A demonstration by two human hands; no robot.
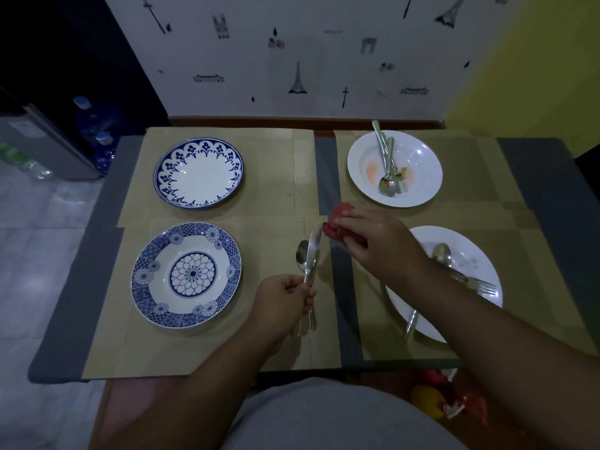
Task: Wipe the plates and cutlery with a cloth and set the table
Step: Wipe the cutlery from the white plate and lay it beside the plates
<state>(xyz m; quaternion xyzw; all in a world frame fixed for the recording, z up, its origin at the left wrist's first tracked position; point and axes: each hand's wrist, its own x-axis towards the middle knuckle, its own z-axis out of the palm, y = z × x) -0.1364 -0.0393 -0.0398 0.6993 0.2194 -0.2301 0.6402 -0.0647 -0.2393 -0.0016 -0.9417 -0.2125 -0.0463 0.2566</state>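
Head view shows the table knife (312, 251) raised over the near-left placemat (276, 336), its handle pinched in the fingers of your left hand (283, 298), blade pointing away from you. Your right hand (373, 237) clenches a red cloth (337, 222) at the blade's tip. A spoon (302, 254) lies on the mat just beneath the knife, beside the blue patterned plate (186, 275). On the right, two white plates (394, 168) (467, 264) hold used cutlery.
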